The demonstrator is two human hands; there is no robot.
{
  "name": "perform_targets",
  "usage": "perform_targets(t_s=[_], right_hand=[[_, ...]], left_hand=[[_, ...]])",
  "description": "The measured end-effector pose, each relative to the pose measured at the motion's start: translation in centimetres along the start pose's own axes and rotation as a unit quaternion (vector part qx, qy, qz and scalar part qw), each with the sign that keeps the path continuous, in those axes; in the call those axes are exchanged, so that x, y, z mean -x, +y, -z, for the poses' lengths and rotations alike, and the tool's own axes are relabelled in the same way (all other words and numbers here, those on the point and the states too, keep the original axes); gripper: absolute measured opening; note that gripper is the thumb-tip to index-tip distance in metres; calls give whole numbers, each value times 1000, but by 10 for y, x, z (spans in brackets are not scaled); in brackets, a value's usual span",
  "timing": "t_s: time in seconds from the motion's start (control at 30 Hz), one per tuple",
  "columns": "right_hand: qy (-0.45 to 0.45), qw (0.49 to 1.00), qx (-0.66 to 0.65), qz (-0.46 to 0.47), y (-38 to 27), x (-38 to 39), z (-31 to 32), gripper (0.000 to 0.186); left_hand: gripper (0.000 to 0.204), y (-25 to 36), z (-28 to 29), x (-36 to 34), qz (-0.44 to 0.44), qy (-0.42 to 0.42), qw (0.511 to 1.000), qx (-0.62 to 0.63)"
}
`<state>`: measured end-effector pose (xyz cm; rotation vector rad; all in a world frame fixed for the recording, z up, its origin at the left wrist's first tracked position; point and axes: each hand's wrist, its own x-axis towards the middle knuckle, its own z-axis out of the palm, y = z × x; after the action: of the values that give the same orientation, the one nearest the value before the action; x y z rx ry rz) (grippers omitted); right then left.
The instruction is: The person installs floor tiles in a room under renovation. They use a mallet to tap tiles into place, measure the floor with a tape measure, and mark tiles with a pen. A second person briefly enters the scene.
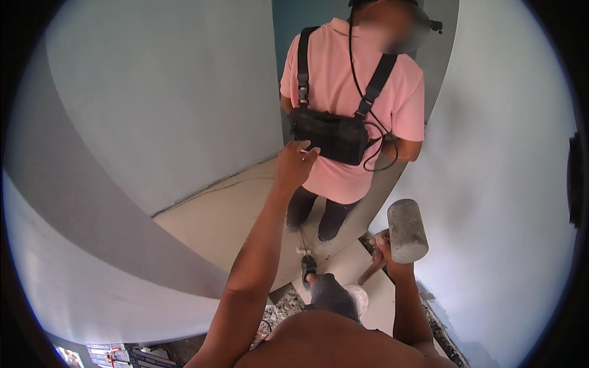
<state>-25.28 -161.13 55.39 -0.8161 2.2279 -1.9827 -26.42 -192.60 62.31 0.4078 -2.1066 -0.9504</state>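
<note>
My left hand (pixel 297 161) reaches up to the lower edge of a black pouch (pixel 334 134) strapped on the back of a person (pixel 336 67) in a pink shirt. Its thumb and fingers are bent around a small pale thing that I cannot make out; whether they touch the pouch is unclear. Low on the right, my right hand (pixel 383 245) grips a mallet, its grey cylindrical head (pixel 407 230) upright and its brown handle pointing down-left. A black cable loops beside the pouch.
Pale walls (pixel 153 86) stand close on both sides, the left one curved nearby. The tiled floor (pixel 221 190) has broken, rubble-filled edges (pixel 285 300) near my feet. A white bucket (pixel 359 297) is partly behind my leg. Boxes (pixel 107 352) lie at the lower left.
</note>
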Motion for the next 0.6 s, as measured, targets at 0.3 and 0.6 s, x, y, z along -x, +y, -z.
perform_targets(t_s=[0.3,0.6], right_hand=[[51,984,-154,76,-34,-206,-44,25],[184,935,255,163,-27,-244,-83,38]], left_hand=[[30,6,-41,-121,-56,-40,978,-195],[21,-13,-19,-131,-73,43,965,-247]])
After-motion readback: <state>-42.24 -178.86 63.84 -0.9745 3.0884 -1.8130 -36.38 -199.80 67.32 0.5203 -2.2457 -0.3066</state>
